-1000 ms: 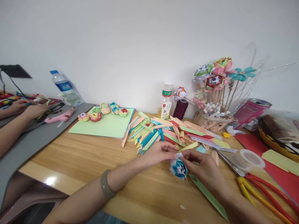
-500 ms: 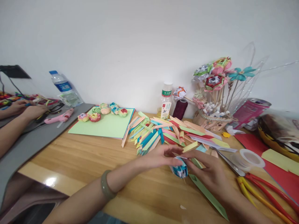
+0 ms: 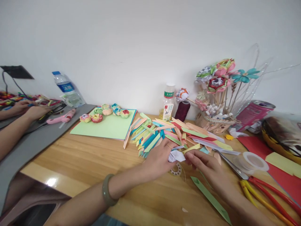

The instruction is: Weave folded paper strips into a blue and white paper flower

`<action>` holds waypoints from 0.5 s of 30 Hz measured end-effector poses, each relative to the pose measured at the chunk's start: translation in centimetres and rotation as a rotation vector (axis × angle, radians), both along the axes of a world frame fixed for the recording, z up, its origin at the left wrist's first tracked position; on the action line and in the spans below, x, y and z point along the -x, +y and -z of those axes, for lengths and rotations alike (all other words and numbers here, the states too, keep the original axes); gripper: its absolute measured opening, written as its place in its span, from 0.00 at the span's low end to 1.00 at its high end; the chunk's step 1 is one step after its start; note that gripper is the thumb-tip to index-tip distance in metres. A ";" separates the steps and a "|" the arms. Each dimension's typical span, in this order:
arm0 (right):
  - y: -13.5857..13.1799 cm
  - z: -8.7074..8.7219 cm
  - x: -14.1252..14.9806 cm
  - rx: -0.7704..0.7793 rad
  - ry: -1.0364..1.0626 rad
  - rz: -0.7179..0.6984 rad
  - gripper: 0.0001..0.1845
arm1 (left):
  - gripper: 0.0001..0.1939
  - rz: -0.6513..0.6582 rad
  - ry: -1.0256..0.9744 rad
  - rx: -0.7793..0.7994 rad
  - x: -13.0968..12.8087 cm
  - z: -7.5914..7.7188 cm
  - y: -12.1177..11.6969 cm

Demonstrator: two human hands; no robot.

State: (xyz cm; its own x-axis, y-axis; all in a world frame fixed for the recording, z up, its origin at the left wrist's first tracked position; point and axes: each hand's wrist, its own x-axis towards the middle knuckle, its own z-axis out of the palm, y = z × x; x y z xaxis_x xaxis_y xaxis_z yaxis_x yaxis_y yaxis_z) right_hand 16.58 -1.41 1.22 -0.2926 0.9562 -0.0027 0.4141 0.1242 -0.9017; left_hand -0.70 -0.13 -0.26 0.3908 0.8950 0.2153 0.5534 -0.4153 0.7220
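My left hand (image 3: 160, 158) is closed around a folded paper flower (image 3: 176, 156), its white side facing up, above the middle of the table. At the flower's right tip, my right hand (image 3: 203, 163) has thumb and forefinger pressed together; what they pinch, perhaps thread, is too small to make out. A pale ring with holes (image 3: 180, 171) shows under the flower, with a thin thread (image 3: 184, 175) curving beside it. Just behind both hands is a pile of folded paper strips (image 3: 150, 141). One long green strip (image 3: 211, 199) lies below my right hand.
Orange-handled scissors (image 3: 265, 194) and a clear spool (image 3: 255, 161) lie at right. Behind are a bottle (image 3: 168, 102), dark thread cone (image 3: 182, 110) and flower basket (image 3: 215, 124). Small paper flowers (image 3: 107, 110) sit on green paper (image 3: 98, 131). Another person's hands (image 3: 37, 111) are far left.
The paper flower has turned from its blue side to its white side in my left hand. My right hand has drawn slightly back to the right.
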 end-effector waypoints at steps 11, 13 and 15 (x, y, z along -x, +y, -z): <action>0.0 1.2 0.6 0.234 0.205 -0.081 0.18 | 0.19 0.001 -0.163 0.033 -0.6 0.3 -0.5; -0.1 1.1 0.7 0.211 0.177 -0.066 0.19 | 0.19 -0.015 -0.213 0.063 -0.7 0.4 -0.6; -0.1 1.0 0.8 0.192 0.161 -0.051 0.20 | 0.17 -0.036 -0.251 0.091 -0.8 0.5 -0.7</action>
